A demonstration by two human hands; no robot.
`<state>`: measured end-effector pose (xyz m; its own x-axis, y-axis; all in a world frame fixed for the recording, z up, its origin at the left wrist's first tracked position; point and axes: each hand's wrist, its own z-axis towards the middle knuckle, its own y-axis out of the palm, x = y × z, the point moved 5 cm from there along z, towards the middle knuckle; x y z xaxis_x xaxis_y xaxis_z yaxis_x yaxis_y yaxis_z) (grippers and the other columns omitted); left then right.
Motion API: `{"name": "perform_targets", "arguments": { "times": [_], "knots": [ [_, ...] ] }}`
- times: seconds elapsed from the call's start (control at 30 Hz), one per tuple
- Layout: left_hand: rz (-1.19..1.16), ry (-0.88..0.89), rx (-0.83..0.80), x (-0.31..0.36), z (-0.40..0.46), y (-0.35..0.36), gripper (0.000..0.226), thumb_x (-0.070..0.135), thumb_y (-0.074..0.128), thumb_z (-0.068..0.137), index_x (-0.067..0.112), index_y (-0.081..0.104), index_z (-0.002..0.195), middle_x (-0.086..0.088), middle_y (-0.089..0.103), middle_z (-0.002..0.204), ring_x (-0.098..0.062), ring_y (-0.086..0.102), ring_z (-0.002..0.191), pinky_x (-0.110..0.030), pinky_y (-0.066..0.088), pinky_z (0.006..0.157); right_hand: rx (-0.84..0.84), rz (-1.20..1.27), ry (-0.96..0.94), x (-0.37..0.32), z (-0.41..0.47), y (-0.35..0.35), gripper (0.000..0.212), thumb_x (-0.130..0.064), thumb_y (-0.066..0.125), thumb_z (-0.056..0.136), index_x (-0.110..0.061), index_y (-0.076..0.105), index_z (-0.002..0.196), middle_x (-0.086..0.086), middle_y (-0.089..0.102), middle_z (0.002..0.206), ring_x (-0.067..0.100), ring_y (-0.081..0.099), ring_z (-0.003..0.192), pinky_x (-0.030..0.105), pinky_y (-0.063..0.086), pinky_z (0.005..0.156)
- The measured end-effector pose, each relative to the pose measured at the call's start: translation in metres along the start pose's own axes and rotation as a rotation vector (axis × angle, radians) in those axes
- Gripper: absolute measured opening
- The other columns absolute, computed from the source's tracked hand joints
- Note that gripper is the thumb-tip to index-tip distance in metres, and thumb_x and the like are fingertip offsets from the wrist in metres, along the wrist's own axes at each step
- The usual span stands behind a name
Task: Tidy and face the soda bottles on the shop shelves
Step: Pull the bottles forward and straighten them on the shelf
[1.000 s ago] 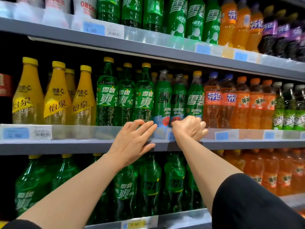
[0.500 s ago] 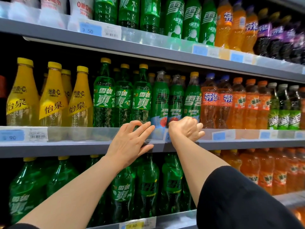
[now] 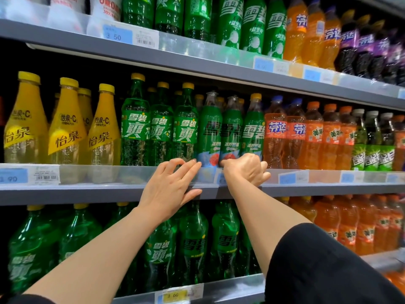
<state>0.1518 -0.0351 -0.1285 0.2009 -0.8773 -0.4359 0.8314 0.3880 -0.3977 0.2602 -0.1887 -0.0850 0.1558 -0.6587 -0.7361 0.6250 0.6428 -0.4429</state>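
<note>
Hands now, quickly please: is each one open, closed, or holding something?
Left hand: open, fingers resting on the clear shelf rail, holding nothing.
Right hand: fingers curled at the base of a green bottle; grip cannot be told.

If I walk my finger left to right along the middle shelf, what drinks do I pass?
Yellow bottles → green bottles with yellow caps → green bottles with fruit pictures → orange bottles with blue caps → orange bottles with orange caps → dark bottles with lime-green labels.
</note>
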Motion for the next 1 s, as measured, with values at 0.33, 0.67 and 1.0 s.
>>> {"name": "perform_targets", "arguments": {
  "times": [0.33,0.67,1.0],
  "knots": [
    [-0.007,-0.006,-0.053,0.001,0.0,0.0,0.068,0.057,0.031,0.093,0.012,0.049,0.141,-0.003,0.057,0.134,-0.027,0.049,0.113,-0.039,0.036,0.092,-0.065,0.119,-0.016,0.011,0.005,-0.01,0.049,-0.055,0.078,0.069,-0.014,0.067,0.094,0.001,0.063,0.108,0.022,0.044,0.111,0.036,0.031,0.092],
    [-0.1,0.01,-0.031,-0.013,-0.021,-0.017,0.07,0.047,0.066,0.083,0.006,0.049,0.138,-0.008,0.054,0.136,-0.029,0.046,0.114,-0.042,0.034,0.103,0.139,0.19,-0.197,0.0,-0.026,-0.025,0.026,-0.036,0.063,0.085,-0.015,0.062,0.101,0.008,0.054,0.115,0.027,0.044,0.114,0.04,0.03,0.096],
    [-0.107,-0.227,-0.197,-0.063,-0.065,-0.047,0.07,0.053,0.033,0.091,0.004,0.049,0.137,-0.011,0.053,0.135,-0.029,0.049,0.123,-0.05,0.038,0.109,-0.183,0.063,-0.498,-0.05,-0.101,-0.005,0.041,-0.046,0.053,0.092,-0.014,0.064,0.114,0.007,0.056,0.12,0.025,0.045,0.119,0.04,0.032,0.1]
  ]
}}
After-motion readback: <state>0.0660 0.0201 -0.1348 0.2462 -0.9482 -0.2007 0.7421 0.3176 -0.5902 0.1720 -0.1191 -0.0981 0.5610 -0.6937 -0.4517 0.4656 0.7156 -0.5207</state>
